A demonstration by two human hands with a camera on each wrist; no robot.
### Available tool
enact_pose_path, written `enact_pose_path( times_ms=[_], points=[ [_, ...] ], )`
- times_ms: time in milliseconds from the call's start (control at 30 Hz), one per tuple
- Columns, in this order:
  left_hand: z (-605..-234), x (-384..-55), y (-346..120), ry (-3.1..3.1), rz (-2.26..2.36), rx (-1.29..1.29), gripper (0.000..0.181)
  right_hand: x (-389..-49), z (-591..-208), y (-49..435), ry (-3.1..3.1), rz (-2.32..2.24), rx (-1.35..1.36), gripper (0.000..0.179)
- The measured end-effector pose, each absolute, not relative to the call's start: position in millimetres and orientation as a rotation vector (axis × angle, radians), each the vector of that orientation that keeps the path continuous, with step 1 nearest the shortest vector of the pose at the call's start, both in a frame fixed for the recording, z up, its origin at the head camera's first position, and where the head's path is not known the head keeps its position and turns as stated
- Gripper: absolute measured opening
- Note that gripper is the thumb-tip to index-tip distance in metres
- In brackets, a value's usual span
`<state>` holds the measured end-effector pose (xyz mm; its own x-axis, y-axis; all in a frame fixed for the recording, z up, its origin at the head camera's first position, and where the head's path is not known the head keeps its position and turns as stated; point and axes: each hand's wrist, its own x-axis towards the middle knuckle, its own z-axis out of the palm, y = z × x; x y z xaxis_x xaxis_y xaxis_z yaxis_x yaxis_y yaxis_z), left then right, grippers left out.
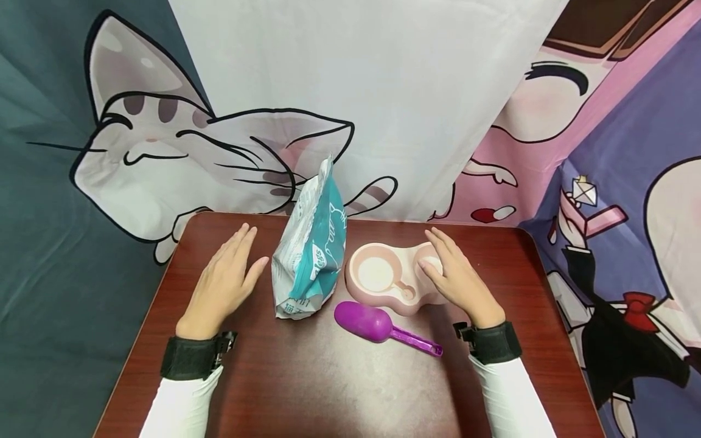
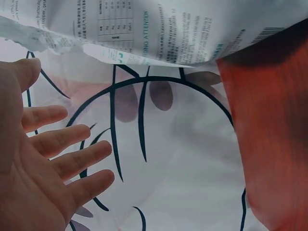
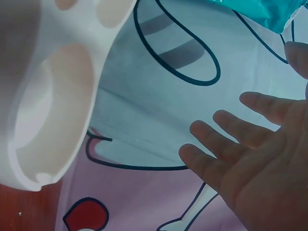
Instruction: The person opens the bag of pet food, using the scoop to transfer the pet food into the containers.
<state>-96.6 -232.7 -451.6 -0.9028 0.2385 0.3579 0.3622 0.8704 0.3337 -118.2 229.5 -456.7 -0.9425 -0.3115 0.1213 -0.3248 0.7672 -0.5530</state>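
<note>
My left hand (image 1: 221, 283) is held over the table's left side, fingers straight and thumb spread, holding nothing. Just right of it stands a teal and silver bag (image 1: 312, 249), upright with a pinched top; its printed back (image 2: 159, 33) shows in the left wrist view. My right hand (image 1: 462, 277), also with straight fingers and nothing in it, overlaps the right end of a pink double pet bowl (image 1: 375, 298) in the head view. One bowl recess (image 3: 72, 96) appears in the right wrist view. A purple scoop (image 1: 372, 322) lies in front of the bowl, its handle pointing right.
The brown table (image 1: 328, 395) has rounded far corners. Behind it hangs a cartoon-printed cloth (image 1: 383, 73) with a cat, close to the table's far edge. More printed cloth (image 1: 619, 201) hangs along the right side, and dark green cloth (image 1: 49, 274) lies to the left.
</note>
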Motion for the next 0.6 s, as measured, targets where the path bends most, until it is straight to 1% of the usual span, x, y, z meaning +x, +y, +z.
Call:
enact_pose_path(
  times_ms=[300, 600],
  points=[
    [-442.1, -106.1, -224.1, -2.711, -0.585, -0.48, 0.064, -126.9, -446.6, 223.8, -2.919, 0.93, 0.564, 0.07],
    [-426.1, -116.9, -209.0, -2.651, -0.585, -0.547, 0.062, -143.4, -427.9, 206.3, -2.876, 0.915, 0.645, 0.07]
  ],
)
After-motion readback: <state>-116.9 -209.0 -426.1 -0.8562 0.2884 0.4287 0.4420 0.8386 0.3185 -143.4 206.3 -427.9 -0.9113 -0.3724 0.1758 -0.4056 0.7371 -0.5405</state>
